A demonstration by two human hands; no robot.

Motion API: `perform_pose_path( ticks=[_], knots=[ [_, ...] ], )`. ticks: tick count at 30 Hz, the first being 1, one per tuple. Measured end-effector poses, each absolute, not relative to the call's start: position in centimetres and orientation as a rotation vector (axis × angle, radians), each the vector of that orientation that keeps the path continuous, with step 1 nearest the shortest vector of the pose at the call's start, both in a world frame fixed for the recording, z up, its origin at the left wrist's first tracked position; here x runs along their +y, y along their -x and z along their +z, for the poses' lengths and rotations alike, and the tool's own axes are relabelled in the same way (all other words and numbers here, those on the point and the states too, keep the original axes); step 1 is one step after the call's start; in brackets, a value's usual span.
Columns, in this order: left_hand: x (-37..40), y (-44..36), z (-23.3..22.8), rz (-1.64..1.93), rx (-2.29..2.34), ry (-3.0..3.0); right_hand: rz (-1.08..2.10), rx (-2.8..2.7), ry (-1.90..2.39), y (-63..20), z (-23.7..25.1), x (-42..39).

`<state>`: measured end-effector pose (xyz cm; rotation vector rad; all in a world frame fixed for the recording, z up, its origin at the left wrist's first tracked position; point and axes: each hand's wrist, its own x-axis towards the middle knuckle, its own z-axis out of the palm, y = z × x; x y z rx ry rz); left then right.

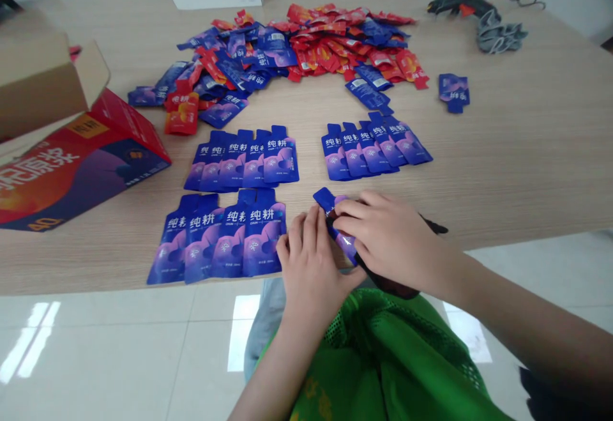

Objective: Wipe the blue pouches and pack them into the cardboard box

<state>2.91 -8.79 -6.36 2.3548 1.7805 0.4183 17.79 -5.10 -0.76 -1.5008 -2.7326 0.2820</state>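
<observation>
The counter [527, 153] ends just beside you; the row of pouches [232, 242], lower left, could skew if your half-open left hand [309, 261], grip unclear, drifts leftward. Should your right hand [387, 232], curled onto the blue pouch [345, 242] at lower centre, slip, it could drop.

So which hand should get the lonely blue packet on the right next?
Probably the right hand: it's nearer the lonely blue packet, with the left hand farther across. The right hand touches another packet, though.
</observation>
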Motion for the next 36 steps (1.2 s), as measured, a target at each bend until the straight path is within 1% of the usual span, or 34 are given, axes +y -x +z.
perform_pose_path(
  ticks=[5, 11, 13, 16, 21, 24, 27, 30, 32, 34, 36],
  knots=[
    [-8.7, -2.9, -6.3, 0.426, 1.764, -2.347, 0.407, -2.837, 1.307, -18.7, -0.5, -7.6],
    [-9.3, -3.4, -6.1, 0.385, 1.761, -2.353, 0.749, -2.687, 1.326, -20.4, 0.3, -9.2],
    [-9.7, -3.7, -5.8, 0.373, 1.786, -2.336, 0.798, -2.581, 1.349, -21.4, 0.6, -9.6],
    [-10.0, -4.5, -5.3, 0.395, 1.813, -2.351, 0.734, -2.468, 1.364, -22.9, 1.0, -10.3],
    [-9.8, -5.3, -5.5, 0.379, 1.481, -2.561, 0.586, -2.337, 1.468, -25.9, 0.9, -11.8],
    [-9.7, -5.0, -5.9, 0.415, 1.442, -2.582, 0.562, -2.244, 1.534, -27.4, 0.7, -12.5],
    [-9.4, -4.0, -5.4, 0.518, 1.33, -2.588, 0.511, -2.177, 1.598, -28.5, 0.6, -12.8],
    [-9.2, -2.9, -3.8, 0.767, 1.231, -2.49, 0.427, -2.135, 1.603, -29.3, 0.7, -12.9],
    [-9.1, -2.3, -2.6, 1.029, 1.334, -2.27, 0.393, -2.119, 1.602, -29.6, 0.7, -13.1],
    [-8.8, -2.0, -1.6, 1.251, 1.546, -1.909, 0.389, -2.102, 1.609, -29.8, 0.6, -13.2],
    [-8.4, -1.9, -1.3, 1.347, 1.696, -1.518, 0.404, -2.092, 1.606, -29.9, 0.3, -13.3]
  ],
)
